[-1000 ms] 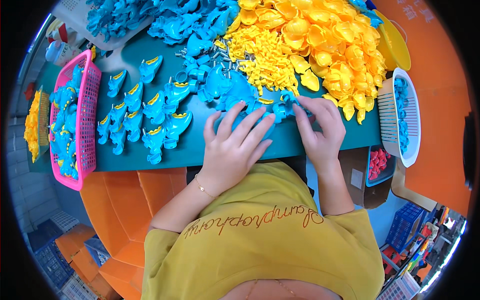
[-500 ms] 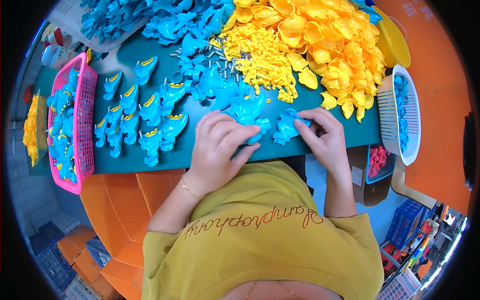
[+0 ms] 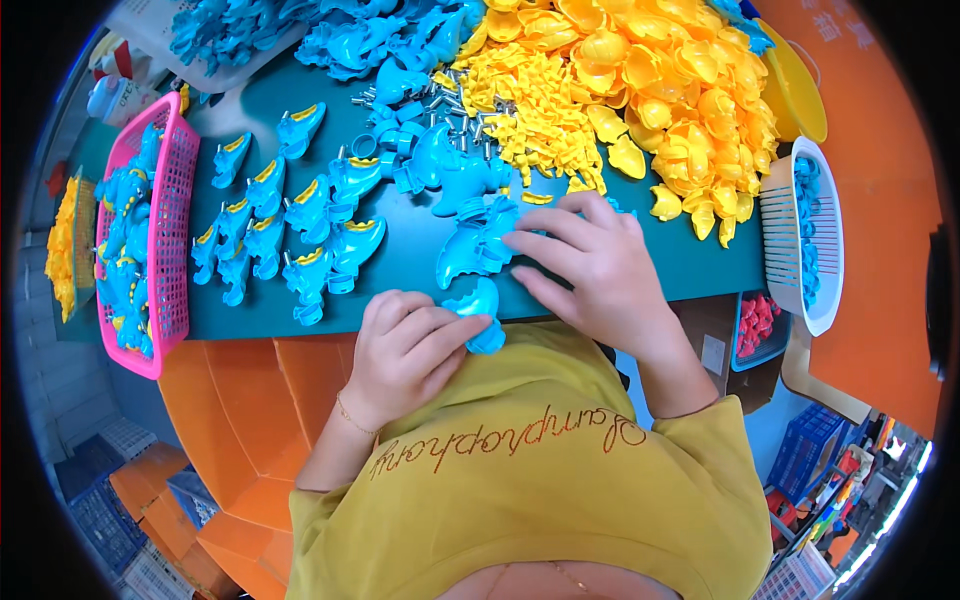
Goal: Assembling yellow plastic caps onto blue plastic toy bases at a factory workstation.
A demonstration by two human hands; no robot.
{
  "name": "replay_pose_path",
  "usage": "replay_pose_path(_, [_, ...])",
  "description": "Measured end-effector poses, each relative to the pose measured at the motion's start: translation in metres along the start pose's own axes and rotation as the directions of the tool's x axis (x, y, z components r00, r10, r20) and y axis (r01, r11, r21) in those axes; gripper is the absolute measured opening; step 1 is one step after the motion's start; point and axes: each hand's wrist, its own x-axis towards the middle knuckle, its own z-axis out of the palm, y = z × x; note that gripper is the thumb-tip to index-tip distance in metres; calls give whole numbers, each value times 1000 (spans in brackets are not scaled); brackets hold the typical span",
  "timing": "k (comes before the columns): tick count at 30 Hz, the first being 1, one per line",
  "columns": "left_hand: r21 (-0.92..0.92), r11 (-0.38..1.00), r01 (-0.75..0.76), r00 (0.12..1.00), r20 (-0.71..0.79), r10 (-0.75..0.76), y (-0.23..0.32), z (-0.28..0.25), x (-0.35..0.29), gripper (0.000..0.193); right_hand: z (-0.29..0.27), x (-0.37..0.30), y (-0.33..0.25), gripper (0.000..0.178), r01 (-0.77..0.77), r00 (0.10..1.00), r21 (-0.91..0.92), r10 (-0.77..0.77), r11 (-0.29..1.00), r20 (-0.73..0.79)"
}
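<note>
My left hand (image 3: pixel 405 345) is at the near edge of the teal table (image 3: pixel 700 265), its fingers closed on a blue plastic shell piece (image 3: pixel 478 307). My right hand (image 3: pixel 590 265) lies flat on the table, fingertips pressing on another blue shell piece (image 3: pixel 475 250). Just beyond it is a loose heap of blue shell pieces (image 3: pixel 440 165) mixed with small metal pins (image 3: pixel 465 125). Left of my hands, several assembled blue pieces with yellow inserts (image 3: pixel 290 235) lie in rows.
A pink basket (image 3: pixel 170 250) of finished blue pieces stands at the left. A big pile of yellow parts (image 3: pixel 650 90) fills the far right. A white basket (image 3: pixel 825 235) with blue parts sits at the right edge, an orange stool (image 3: pixel 240 400) below.
My left hand has drawn back from the table's middle to its near edge, carrying a blue shell piece. My right hand has shifted left onto another blue piece.
</note>
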Motion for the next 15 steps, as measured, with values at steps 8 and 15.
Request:
replay_pose_path(8, [-40,999,-15,999,34,17,-10,11,3,32,-12,-3,6,21,-101,993,49,104,994,-62])
replay_pose_path(15, [80,996,45,999,25,-47,-3,11,10,38,-7,-10,1,18,-147,988,-131,152,980,32])
